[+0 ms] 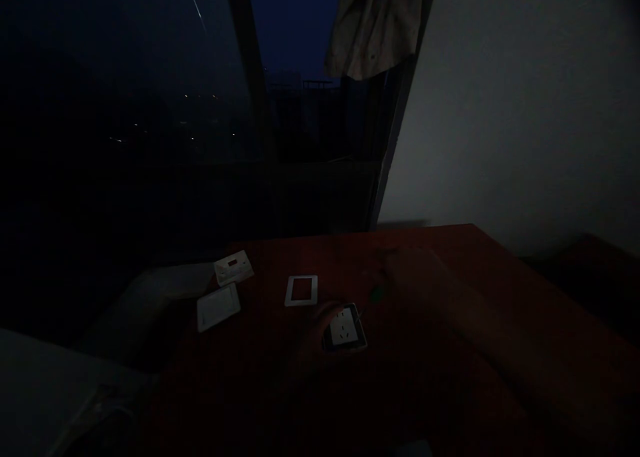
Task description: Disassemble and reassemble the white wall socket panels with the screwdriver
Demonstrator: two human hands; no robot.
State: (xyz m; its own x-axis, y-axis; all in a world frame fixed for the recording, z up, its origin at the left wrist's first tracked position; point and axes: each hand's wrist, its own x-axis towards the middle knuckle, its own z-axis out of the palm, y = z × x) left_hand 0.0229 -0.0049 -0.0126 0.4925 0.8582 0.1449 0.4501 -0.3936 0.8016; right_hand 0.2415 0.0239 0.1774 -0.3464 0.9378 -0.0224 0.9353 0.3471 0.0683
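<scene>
The scene is very dark. A white wall socket module (344, 328) lies on a red table (450, 244). My left hand (313, 337) is beside it, with the fingers curled on its left edge. My right arm reaches in from the lower right, and its hand (400, 267) is a dim shape beyond the socket. Its fingers are too dark to make out. A small green thing (376, 294) shows just below that hand. A white frame plate (301, 290) lies left of the socket.
Two more white plates (219, 306) (233, 268) lie at the table's left edge. A pale cushion or seat (150, 290) is at the left. A dark window with a hanging cloth (375, 30) is behind, and a white wall (525, 110) stands at the right.
</scene>
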